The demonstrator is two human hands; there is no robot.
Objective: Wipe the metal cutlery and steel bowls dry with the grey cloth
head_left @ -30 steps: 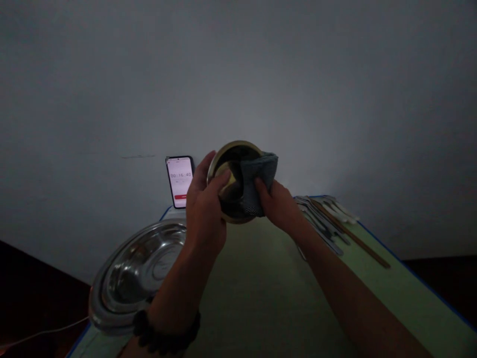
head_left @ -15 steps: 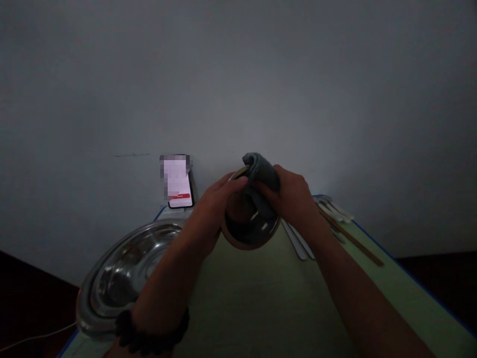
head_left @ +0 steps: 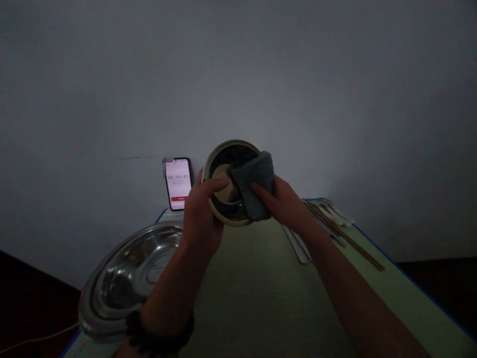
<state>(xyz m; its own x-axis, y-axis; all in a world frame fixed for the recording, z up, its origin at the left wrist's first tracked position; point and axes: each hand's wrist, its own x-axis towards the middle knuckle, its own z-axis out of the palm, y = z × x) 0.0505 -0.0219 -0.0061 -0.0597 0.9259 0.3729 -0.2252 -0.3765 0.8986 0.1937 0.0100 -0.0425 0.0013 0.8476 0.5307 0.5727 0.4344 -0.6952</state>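
A round bowl (head_left: 219, 214) with a pale rim and a shiny dark inner wall is held up above the table, its opening facing me. My left hand (head_left: 203, 209) grips its left side, thumb over the rim and fingers behind, partly hidden. A grey-blue cloth (head_left: 255, 184) is folded over the bowl's right rim. My right hand (head_left: 281, 201) is closed on that cloth, thumb on the front and pressing it against the bowl; its other fingers are hidden behind.
A large steel basin (head_left: 112, 248) stands on the table's left side. Behind it a phone (head_left: 178, 184) showing a timer leans on the wall (head_left: 298, 89). Chopsticks (head_left: 350, 238) and several utensils lie at the right on the green table (head_left: 257, 298).
The bowl has turned to show more of its inside and moved slightly left and up. The cloth, rolled over the rim before, now spreads flatter over the right side.
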